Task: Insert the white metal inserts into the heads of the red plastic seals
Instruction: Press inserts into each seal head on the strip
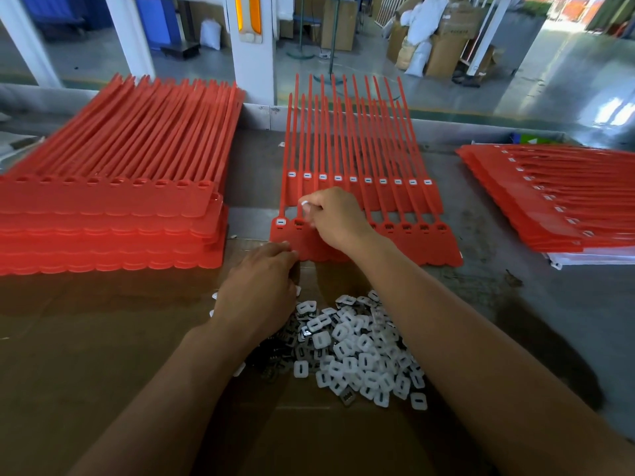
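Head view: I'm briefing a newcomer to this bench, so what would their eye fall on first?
Red seals dominate: a tall stack at the left, a fanned stack at the right, and a centre sheet under the hands. Nearer the camera, a heap of white inserts lies on cardboard. The right hand pinches a white insert just above the near row of heads.

- red seals (364,159): smooth, slightly glossy moulded plastic.
- white inserts (357,352): matt white faces, some with shiny dark metal backs.
- cardboard sheet (103,338): brown, matt.
- tabletop (515,304): grey, dull, scuffed, stained.
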Action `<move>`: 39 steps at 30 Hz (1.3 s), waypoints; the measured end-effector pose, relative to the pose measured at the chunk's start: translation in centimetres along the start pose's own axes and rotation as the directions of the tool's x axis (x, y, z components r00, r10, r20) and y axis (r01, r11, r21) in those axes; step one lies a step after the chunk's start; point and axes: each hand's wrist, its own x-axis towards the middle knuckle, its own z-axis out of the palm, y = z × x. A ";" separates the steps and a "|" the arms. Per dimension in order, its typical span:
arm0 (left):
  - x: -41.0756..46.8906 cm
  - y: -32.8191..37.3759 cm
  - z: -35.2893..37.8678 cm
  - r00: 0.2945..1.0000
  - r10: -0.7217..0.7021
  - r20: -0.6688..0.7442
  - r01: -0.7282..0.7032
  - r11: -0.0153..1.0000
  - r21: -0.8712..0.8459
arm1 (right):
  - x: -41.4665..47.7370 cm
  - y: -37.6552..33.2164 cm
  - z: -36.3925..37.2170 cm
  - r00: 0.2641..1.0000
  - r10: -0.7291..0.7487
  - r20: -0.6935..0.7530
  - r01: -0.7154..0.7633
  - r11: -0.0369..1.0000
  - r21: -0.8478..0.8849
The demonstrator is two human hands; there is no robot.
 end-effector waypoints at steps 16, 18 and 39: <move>0.0 0.1 0.0 1.000 0.000 -0.003 0.000 1.000 0.002 | 0.8 0.7 0.4 0.998 0.065 0.028 -0.064 0.997 -0.032; 0.0 0.1 0.0 1.000 0.001 0.001 -0.001 1.000 0.007 | 0.8 0.7 0.5 0.999 0.035 0.024 -0.032 0.995 -0.095; 0.0 0.1 0.0 1.000 0.009 0.006 -0.009 1.000 0.017 | 1.2 -0.1 0.2 0.986 0.166 -0.016 -0.167 0.981 -0.095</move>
